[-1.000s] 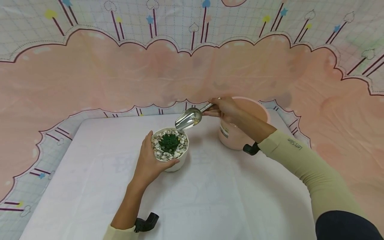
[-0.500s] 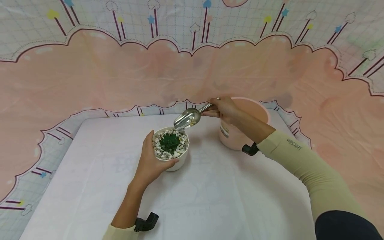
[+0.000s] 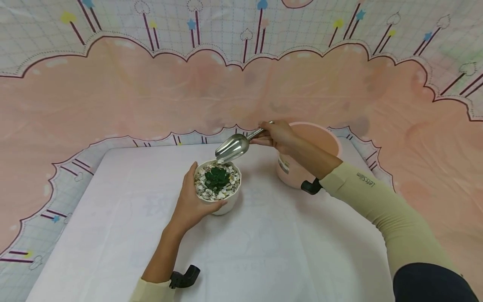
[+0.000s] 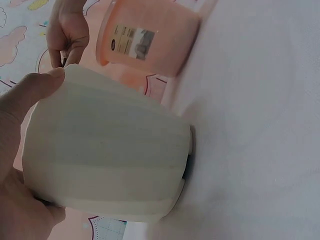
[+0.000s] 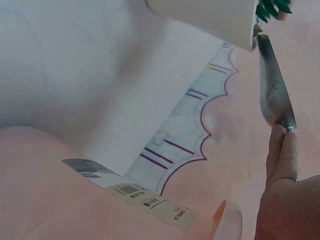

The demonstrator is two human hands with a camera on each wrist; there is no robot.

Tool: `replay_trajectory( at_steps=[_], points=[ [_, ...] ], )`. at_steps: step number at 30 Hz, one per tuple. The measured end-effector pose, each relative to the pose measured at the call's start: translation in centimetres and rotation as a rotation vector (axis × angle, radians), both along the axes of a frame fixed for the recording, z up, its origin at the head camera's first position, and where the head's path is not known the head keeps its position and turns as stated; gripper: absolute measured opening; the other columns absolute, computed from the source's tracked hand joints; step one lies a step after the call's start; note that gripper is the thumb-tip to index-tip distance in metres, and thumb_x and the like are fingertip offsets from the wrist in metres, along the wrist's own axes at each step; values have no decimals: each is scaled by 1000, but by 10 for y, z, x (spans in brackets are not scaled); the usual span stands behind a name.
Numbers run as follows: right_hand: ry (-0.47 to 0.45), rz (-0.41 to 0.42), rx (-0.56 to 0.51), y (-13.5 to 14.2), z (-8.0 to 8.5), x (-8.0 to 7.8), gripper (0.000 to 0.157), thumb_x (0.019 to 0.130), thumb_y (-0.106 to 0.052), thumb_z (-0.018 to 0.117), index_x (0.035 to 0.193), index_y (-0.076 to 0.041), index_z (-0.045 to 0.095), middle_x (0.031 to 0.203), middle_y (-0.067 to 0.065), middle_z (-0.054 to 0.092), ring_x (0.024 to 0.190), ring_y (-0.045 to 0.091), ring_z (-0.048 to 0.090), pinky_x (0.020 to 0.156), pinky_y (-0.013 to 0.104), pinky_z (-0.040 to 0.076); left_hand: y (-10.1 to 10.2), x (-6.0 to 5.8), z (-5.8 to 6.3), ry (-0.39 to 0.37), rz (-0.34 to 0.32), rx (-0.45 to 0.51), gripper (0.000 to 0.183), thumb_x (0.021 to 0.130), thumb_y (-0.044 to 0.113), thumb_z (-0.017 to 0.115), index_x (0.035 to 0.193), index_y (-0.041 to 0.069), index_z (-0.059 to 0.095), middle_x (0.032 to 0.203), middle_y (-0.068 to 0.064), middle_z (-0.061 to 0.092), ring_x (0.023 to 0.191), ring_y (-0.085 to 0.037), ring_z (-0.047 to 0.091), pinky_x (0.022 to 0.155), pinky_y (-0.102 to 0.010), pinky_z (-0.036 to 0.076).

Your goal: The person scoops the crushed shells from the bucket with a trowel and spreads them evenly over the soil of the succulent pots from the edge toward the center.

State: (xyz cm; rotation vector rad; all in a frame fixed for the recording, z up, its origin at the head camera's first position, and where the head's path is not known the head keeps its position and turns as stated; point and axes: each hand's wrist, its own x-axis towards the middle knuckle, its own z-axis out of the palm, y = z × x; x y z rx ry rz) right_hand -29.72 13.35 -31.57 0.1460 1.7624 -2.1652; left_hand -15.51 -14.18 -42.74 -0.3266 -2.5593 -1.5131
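Note:
A white faceted pot (image 4: 110, 140) holds a dark green succulent (image 3: 216, 179) ringed by pale pebbles (image 3: 205, 194). My left hand (image 3: 191, 205) grips the pot's near left side, thumb and fingers spread round its rim. With my right hand (image 3: 277, 136) I hold a shiny metal scoop (image 3: 233, 147) by its handle. The scoop tips downward, its mouth over the far rim of the pot, with pale bits at its lip. In the right wrist view the scoop (image 5: 275, 85) points at the rim beside green leaves.
A pink bucket (image 3: 294, 174) with a label stands at the right, partly behind my right forearm. White cloth (image 3: 264, 251) covers the table. Patterned pink fabric (image 3: 170, 96) hangs behind the table.
The scoop has moved slightly left and tilted further over the pot; the pebbles seen inside it earlier no longer show there. My left hand still holds the pot.

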Motion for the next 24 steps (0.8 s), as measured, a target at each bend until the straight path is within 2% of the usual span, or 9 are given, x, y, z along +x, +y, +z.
replay_trajectory(
  at_steps=[3,11,24],
  points=[
    [3,1,-4,-1,1,0,24,113,-12,50,109,9,60,84,22,74,73,28,78,71,29,62,-3,-2,1,-18,-26,2,134,72,27,99,169,9,8,167,-22,22,152,-38,28,119,-62,30],
    [-5,-5,-22,-7,1,2,25,113,-12,49,109,10,60,82,22,73,71,29,78,71,29,62,-2,-2,4,-29,-29,-3,134,73,28,98,169,8,7,167,-22,22,153,-38,27,119,-63,29],
    [37,108,-84,-19,-1,5,24,114,-13,48,116,9,59,89,23,74,75,28,79,78,31,62,-3,-2,5,-62,-21,-10,133,74,29,98,168,4,7,168,-22,21,154,-38,25,121,-61,26]
  ],
)
